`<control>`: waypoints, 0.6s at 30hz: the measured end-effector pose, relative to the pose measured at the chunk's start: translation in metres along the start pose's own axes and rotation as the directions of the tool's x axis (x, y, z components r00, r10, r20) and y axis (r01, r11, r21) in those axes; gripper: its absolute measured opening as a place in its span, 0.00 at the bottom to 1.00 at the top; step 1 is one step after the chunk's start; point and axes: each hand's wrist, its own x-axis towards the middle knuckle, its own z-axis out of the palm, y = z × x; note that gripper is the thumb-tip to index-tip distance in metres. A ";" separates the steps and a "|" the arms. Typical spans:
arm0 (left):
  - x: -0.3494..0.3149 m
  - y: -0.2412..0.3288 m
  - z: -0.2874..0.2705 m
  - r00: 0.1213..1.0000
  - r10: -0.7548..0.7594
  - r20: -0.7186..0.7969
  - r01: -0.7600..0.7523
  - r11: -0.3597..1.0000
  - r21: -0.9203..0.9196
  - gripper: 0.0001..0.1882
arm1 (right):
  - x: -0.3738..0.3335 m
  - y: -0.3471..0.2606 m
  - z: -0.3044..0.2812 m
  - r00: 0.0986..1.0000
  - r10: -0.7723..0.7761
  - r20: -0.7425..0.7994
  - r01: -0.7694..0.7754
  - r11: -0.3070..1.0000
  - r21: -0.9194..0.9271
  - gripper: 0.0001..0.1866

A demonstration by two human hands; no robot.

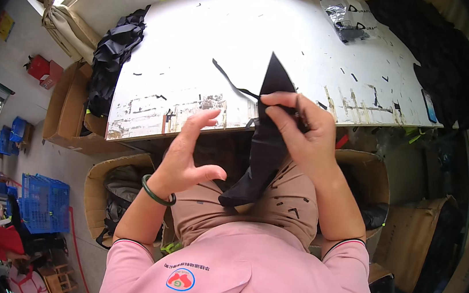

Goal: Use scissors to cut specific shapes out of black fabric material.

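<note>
A black piece of fabric (pixel 267 144) hangs from my right hand (pixel 311 132), which pinches it near its pointed upper end between thumb and fingers. Its lower end droops over my lap. A thin black strip (pixel 228 78) sticks out to the left from the pinch, above the table edge. My left hand (pixel 187 155) is held to the left of the fabric, apart from it, thumb and fingers spread with nothing between them. Whether anything else lies under the right fingers is hidden.
The worn white table (pixel 200 38) carries small black scraps. Black fabric pieces are heaped at its left end (pixel 120 46) and right end (pixel 425 47). A clear plastic bag (pixel 348 15) lies at the back. Cardboard boxes (pixel 417 242) stand around my legs; blue crates (pixel 43 203) stand left.
</note>
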 end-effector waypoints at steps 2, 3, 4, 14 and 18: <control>-0.001 0.004 0.035 0.998 0.059 0.018 -0.056 0.993 -0.101 0.33 | -0.005 -0.010 0.022 0.981 -0.093 0.168 0.103 0.993 -0.053 0.09; 0.000 0.005 0.049 0.997 0.065 0.035 -0.059 0.986 -0.156 0.30 | -0.005 -0.012 0.031 0.949 -0.137 0.283 0.148 0.989 -0.019 0.14; -0.002 0.006 0.055 0.999 0.005 0.050 0.006 0.973 -0.232 0.25 | -0.005 -0.011 0.039 0.920 -0.217 0.326 0.224 0.974 0.016 0.19; -0.017 -0.008 0.044 0.792 -0.610 -0.029 0.264 0.385 -0.884 0.17 | -0.034 0.031 0.006 0.915 0.346 0.208 -0.342 0.938 -0.059 0.24; -0.021 -0.009 0.049 0.843 -0.538 0.002 0.289 0.451 -0.844 0.17 | -0.043 0.038 0.019 0.913 0.289 0.287 -0.290 0.956 -0.040 0.24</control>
